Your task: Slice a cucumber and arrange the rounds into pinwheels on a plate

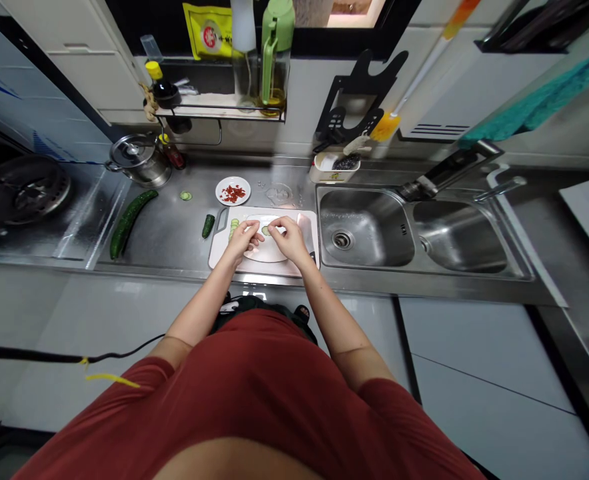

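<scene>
Over a white plate [269,254] on the cutting board [217,257], both hands are close together. My right hand [288,239] has its thumb and fingertips pinched at a cucumber slice [265,231]. My left hand [245,241] has its thumb and index finger pressed together; whatever lies between them is too small to make out. Beside the left hand, a row of cucumber slices [234,227] rests on the board. A short cucumber piece [208,226] lies just left of the board. A small plate of chopped red pieces [233,191] stands behind it.
A whole cucumber [130,223] and a few slices [185,196] lie on the steel counter at left, near a lidded pot [139,160]. A double sink [369,227] adjoins the board at right. Bottles stand on the wall shelf [219,113]. A pan [19,193] sits far left.
</scene>
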The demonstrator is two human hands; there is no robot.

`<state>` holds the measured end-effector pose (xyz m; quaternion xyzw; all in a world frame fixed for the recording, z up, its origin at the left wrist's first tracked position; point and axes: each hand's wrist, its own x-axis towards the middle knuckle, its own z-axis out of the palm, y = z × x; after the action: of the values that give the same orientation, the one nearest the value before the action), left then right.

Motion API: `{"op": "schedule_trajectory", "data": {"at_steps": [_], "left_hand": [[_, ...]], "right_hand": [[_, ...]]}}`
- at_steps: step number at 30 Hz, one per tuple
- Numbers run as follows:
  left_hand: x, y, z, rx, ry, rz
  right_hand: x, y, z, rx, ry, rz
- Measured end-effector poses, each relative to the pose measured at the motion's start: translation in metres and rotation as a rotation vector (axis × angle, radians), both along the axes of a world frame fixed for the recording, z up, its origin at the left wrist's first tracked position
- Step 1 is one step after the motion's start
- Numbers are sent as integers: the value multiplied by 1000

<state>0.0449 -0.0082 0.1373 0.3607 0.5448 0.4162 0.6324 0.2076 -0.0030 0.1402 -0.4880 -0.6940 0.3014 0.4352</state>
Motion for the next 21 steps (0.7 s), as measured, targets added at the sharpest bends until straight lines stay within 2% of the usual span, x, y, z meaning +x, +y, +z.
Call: {"op": "schedule_trajectory", "data": {"at_steps": [5, 10, 17, 21], "left_hand": [[5, 6, 6, -53, -17, -16], [5, 13, 4, -60, -54, -5], [4, 26, -11, -12, 39, 20], [4, 33, -22, 33, 110, 17]], "right_hand": [[0, 4, -4, 17, -13, 21], [2, 7, -9, 13, -46, 37], [5, 19, -31, 45, -50, 64], [4, 27, -47, 2, -26, 53]]}}
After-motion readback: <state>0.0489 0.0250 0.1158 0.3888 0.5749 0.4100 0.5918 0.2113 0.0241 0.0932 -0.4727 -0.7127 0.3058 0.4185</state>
